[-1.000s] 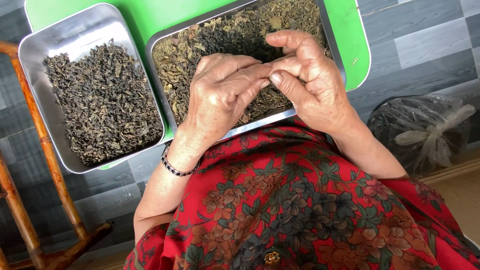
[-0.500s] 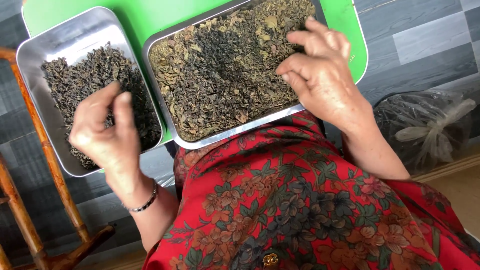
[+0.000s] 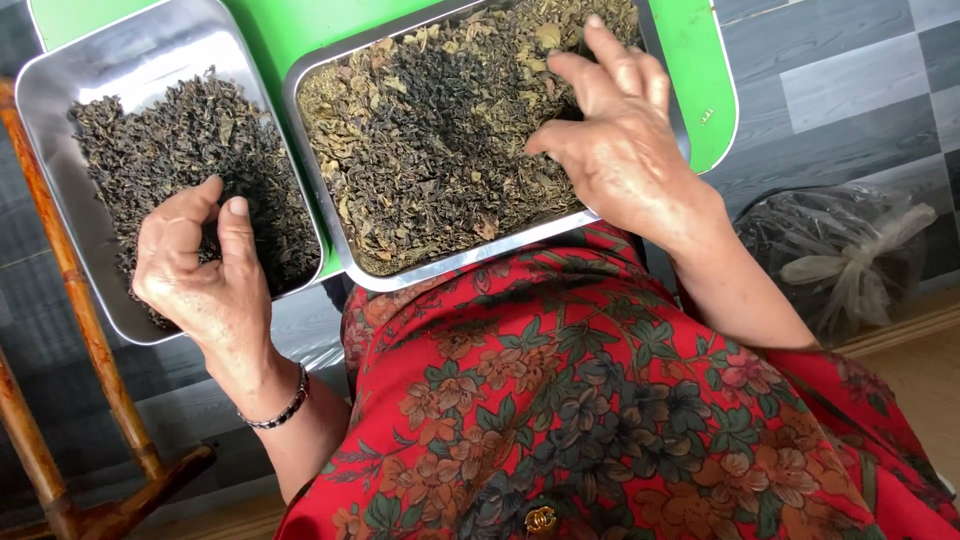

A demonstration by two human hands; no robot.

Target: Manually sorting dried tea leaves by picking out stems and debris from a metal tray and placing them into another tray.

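Two metal trays, both rectangular with rounded corners, side by side on one green board (image 3: 300, 30). Left tray (image 3: 60, 90): dark, curled dried leaves (image 3: 190, 150), fairly even in colour, bare metal showing at its far end. Right tray (image 3: 320, 200): mixed leaves (image 3: 440, 140), dark ones heaped in the middle, paler olive and yellowish flakes round the edges. Two hands in view, one beaded bracelet (image 3: 275, 410) on the left wrist.

Surface: the green board sits on a floor of grey plank-pattern tiles (image 3: 850, 90). Brown wooden chair legs (image 3: 70, 290) stand at the far left. One tied clear plastic bag (image 3: 840, 260) with dark contents lies on the floor to the right. A red floral garment (image 3: 600, 420) fills the near part of the scene.

Left hand (image 3: 200, 275): over the near end of the left tray, thumb and forefinger curled toward each other with a small gap between their tips, the other fingers folded; cannot tell whether any leaf is caught between them. Right hand (image 3: 620, 140): on the right side of the right tray, fingers loosely spread and bent, tips down among the leaves.
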